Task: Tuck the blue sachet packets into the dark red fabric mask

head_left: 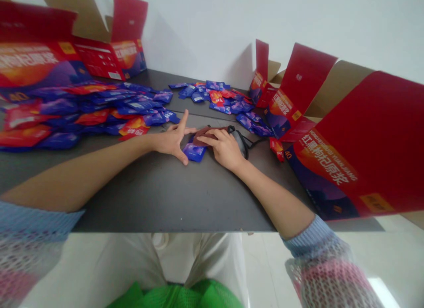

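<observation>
A blue-and-purple sachet [194, 152] lies flat on the dark grey table, between my two hands. My left hand [175, 140] is beside its left edge, open, with the fingers spread and the thumb pointing toward me. My right hand [225, 148] has its fingers over a folded brown cloth [202, 134], gripping it against the upper part of the sachet. Part of that sachet is hidden under the cloth. Just right of my right hand sits a black-and-grey object [240, 142] with a dark cord; its kind cannot be made out.
A large pile of blue and red sachets [96, 107] spreads over the left side. A smaller sachet pile [215, 96] lies at the back. Open red cartons [112, 56] stand back left, and more open cartons [331, 162] line the right. The table's front edge [172, 231] is near me.
</observation>
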### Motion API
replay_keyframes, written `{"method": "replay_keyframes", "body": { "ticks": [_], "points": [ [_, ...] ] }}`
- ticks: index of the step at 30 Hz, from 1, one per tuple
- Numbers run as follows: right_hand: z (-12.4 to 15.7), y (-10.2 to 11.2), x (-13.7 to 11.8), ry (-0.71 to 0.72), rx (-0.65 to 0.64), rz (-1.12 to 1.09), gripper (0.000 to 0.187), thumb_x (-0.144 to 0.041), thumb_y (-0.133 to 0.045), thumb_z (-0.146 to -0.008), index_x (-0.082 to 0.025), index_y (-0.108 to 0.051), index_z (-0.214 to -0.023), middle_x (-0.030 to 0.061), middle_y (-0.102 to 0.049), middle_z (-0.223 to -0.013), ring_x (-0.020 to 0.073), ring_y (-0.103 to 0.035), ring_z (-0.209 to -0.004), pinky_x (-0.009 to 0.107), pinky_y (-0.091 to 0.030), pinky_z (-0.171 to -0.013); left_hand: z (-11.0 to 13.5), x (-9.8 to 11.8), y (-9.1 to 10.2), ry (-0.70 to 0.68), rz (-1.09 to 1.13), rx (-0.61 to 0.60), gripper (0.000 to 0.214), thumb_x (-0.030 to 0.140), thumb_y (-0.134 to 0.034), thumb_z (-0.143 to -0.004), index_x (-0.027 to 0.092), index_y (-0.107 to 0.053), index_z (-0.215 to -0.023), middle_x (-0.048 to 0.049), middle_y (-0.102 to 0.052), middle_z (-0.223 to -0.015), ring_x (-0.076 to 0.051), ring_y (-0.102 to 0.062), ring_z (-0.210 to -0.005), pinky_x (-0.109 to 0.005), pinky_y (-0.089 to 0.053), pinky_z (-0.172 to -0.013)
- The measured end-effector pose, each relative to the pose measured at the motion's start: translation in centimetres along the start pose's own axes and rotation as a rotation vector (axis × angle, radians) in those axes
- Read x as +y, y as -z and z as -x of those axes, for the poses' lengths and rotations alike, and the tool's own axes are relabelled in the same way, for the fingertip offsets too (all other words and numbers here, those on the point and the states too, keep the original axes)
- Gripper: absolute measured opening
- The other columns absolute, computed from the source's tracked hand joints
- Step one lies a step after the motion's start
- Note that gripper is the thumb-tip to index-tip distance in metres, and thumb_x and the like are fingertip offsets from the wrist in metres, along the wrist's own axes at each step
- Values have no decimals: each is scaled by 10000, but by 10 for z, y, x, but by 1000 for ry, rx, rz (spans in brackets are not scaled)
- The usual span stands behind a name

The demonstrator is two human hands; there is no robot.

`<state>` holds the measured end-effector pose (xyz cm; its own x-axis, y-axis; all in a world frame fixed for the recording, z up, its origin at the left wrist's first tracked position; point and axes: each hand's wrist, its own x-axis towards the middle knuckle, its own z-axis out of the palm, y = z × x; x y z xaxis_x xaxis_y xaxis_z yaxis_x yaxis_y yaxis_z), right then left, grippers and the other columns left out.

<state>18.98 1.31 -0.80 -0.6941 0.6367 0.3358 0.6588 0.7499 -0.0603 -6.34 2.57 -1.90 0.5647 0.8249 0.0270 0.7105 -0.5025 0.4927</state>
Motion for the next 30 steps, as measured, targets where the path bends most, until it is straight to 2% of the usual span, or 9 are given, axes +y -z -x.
{"method": "replay_keyframes", "body": {
  "ticks": [7, 14, 18, 20, 24, 26, 28, 30],
  "points": [
    [2, -2, 1, -31, 45, -2, 469, -142, -415, -977, -342, -606, -1356, 50, -615, -1321, 258, -491, -1183, 400, -419, -869, 0, -4, 1, -26, -15, -31, 1619, 677, -804, -529, 158, 432, -1435, -254, -276, -1599, -429, -13, -1515, -628, -39, -1159],
    [2, -5, 0, 144, 135, -259, 410, -251, -384, -1026, -283, -587, -1380, 49, -638, -1299, 205, -537, -1166, 372, -426, -956, 0, 0, 3, 21, -9, -59, 1643, 728, -797, -485, 154, 375, -1483, -274, -211, -1614, -438, 16, -1514, -650, -53, -1156],
    [3, -3, -8, 210, 105, -276, 423, -258, -404, -1021, -250, -550, -1418, 61, -631, -1299, 210, -527, -1160, 364, -421, -947, 0, 10, 6, 68, -20, -84, 1655, 730, -800, -464, 142, 349, -1500, -265, -209, -1618, -418, -14, -1521, -624, -26, -1180],
    [4, -2, -10, 214, 76, -244, 425, -258, -425, -1014, -266, -549, -1420, 62, -622, -1303, 218, -517, -1155, 367, -416, -929, 0, 14, 8, 67, -28, -92, 1638, 738, -782, -468, 142, 333, -1509, -251, -202, -1622, -420, -32, -1520, -626, -11, -1185],
    [3, -1, -12, 202, 39, -196, 419, -227, -429, -1002, -313, -587, -1381, 51, -602, -1322, 227, -497, -1169, 373, -404, -917, 2, 19, 9, 78, -53, -111, 1627, 833, -677, -449, 55, 276, -1512, -194, -196, -1636, -450, 4, -1500, -605, -20, -1196],
    [3, -1, -11, 196, 36, -190, 422, -210, -427, -995, -306, -599, -1368, 52, -599, -1322, 229, -493, -1172, 377, -401, -930, 3, 20, 10, 77, -58, -107, 1606, 875, -622, -446, 52, 238, -1525, -153, -212, -1638, -455, 16, -1491, -597, -19, -1196],
    [2, -2, -9, 180, 35, -179, 420, -210, -432, -991, -300, -602, -1364, 55, -599, -1321, 233, -493, -1166, 381, -402, -929, 3, 21, 11, 84, -57, -115, 1602, 860, -646, -453, 66, 225, -1539, -169, -208, -1636, -443, 6, -1499, -596, -5, -1196],
    [1, -2, -7, 159, 38, -166, 411, -222, -437, -992, -294, -603, -1361, 56, -599, -1320, 234, -495, -1158, 381, -404, -923, 2, 20, 11, 85, -52, -130, 1613, 813, -710, -467, 74, 237, -1543, -231, -186, -1626, -425, -11, -1512, -599, 8, -1196]
  ]
}}
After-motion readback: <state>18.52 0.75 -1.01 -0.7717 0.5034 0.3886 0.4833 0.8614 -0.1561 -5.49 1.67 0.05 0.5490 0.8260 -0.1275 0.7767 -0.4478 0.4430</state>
